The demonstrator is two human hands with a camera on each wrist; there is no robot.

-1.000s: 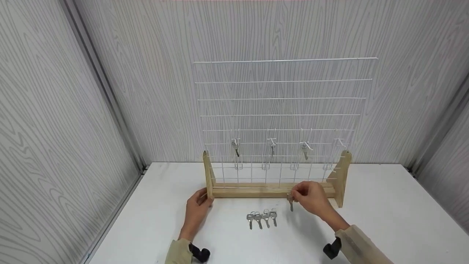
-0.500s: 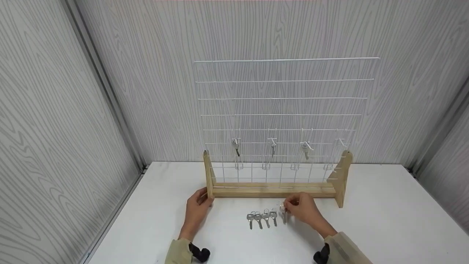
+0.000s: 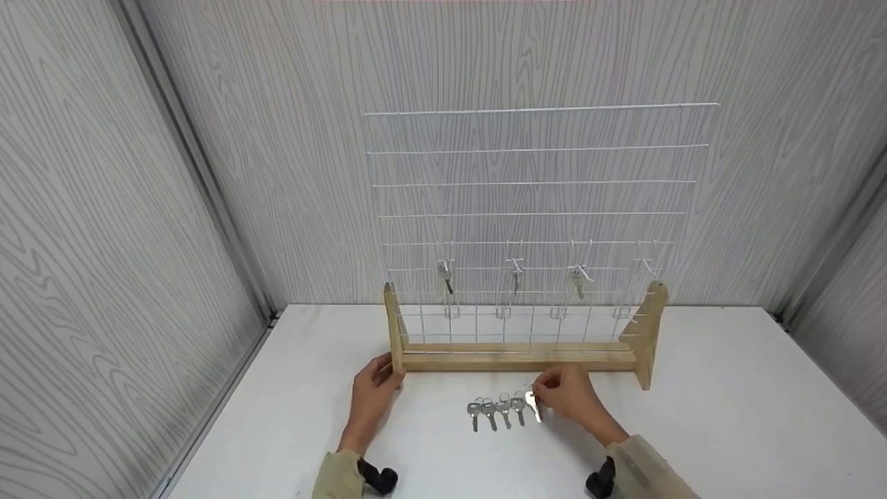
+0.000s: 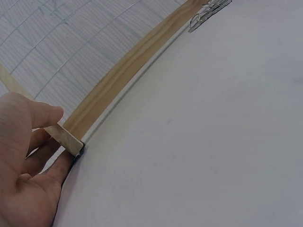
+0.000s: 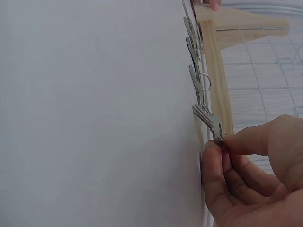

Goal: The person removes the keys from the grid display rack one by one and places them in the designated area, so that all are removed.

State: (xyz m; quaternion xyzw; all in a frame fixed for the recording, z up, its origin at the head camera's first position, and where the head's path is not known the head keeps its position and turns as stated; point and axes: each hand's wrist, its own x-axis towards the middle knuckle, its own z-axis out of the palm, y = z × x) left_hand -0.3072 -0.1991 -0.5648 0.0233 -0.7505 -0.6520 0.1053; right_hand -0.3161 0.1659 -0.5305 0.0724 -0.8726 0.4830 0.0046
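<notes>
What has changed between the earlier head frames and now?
The right hand has moved left and toward the person, bringing its pinched key to the right end of the row of four keys; nothing was let go. Unchanged: the left hand on the rack's left wooden end, and the three hanging keys.

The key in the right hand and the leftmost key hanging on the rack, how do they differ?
The held key is pinched in the right hand; the leftmost hanging key hangs from the rack. The held key gleams in the head view; the hanging key looks darker. Both are narrow-bladed.
</notes>
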